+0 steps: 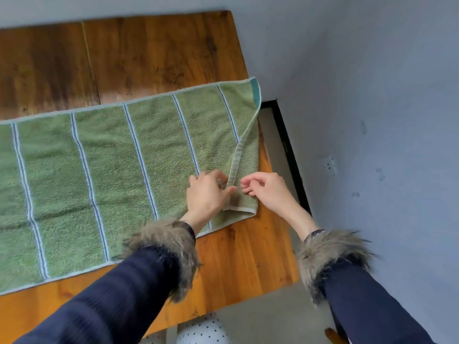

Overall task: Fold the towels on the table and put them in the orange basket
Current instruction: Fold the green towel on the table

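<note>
Towel first: green with pale stripes, spread flat across the table, its right end reaching the table's right edge, where the near corner is turned back on itself into a small flap. I judge it soft, limp and light, with enough terry nap not to slip; it will sag wherever it isn't held, so I'd take it by the hemmed corners, pinching through the hem. My left hand rests on the cloth beside that flap, its fingers curled against the folded hem and seemingly pinching it, though I can't see the fingertips close. My right hand hovers just beside the flap with fingers loosely curled, holding nothing. I see no orange basket from here.
</note>
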### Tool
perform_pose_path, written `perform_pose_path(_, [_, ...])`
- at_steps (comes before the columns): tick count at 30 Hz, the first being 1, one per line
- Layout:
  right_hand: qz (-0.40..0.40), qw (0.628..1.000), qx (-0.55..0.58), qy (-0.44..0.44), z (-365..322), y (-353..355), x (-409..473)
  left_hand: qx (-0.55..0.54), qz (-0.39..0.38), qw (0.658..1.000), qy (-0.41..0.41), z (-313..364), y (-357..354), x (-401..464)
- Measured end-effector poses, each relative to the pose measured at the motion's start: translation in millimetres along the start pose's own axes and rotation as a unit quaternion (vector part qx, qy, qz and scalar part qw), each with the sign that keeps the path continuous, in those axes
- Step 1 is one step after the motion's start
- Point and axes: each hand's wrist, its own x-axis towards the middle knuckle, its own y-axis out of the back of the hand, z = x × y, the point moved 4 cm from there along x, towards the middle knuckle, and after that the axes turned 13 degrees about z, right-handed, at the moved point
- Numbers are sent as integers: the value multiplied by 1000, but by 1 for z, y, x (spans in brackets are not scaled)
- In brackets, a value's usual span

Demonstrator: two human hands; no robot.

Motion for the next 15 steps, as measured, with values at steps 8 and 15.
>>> perform_pose_path(8, [255, 966, 28, -27, -36, 37, 100, 34, -4, 998, -58, 2, -2, -9])
perform_pose_path(15, [247, 969, -10, -25, -74, 31, 146, -92, -62, 993, -31, -13, -1, -1])
